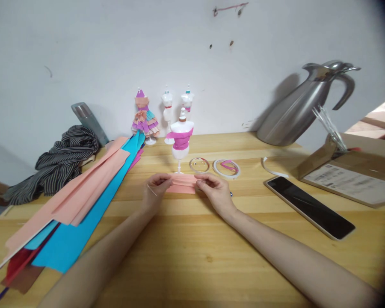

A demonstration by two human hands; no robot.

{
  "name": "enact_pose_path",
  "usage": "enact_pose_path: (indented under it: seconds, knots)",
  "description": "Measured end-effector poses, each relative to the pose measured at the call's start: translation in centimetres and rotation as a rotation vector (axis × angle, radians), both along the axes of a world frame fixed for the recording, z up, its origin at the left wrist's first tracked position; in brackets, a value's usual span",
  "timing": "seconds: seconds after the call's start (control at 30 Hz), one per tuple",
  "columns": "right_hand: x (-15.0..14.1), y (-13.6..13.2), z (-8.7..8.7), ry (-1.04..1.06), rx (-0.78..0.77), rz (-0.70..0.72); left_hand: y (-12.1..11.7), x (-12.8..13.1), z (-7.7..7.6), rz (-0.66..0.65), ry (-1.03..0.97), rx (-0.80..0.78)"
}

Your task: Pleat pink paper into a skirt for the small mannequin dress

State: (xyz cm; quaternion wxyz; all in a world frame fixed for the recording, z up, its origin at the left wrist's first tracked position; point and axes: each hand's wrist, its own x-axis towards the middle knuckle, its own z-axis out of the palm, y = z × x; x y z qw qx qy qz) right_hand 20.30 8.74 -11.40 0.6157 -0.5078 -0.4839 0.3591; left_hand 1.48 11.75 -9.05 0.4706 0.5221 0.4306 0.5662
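Between my two hands a piece of peach crepe paper (183, 184) is stretched, with a fold running along its length. My left hand (157, 191) pinches its left end; a thin white strip shows across that hand. My right hand (214, 191) grips the right end between thumb and fingers. Just behind the paper stands a small white mannequin (181, 152) wrapped in magenta crepe paper (181, 140). Its base is partly hidden by the paper. A small dark blue round thing (231, 194) peeks out beside my right hand.
Crepe paper sheets (93, 184) lie left, near a striped cloth (60, 160) and bottle (89, 122). A dressed mannequin (144, 117) and two white ones stand behind. Rightward are a tape roll (214, 167), phone (309, 207), cardboard box (349, 169) and steel jug (297, 107).
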Motion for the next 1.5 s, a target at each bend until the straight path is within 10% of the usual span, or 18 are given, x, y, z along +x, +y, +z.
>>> enact_pose_path:
  seconds: [0.63,1.2,1.5]
  knots:
    - [0.2,0.5,-1.6,-0.144,-0.031,-0.008,0.4,-0.9,-1.1,0.049,0.422,0.447]
    - [0.1,0.3,-1.4,-0.161,-0.001,-0.042,-0.3,-0.7,-0.8,0.074,0.503,0.545]
    - [0.1,0.3,-1.2,-0.091,-0.007,-0.032,0.1,-0.5,-1.0,0.051,0.292,0.308]
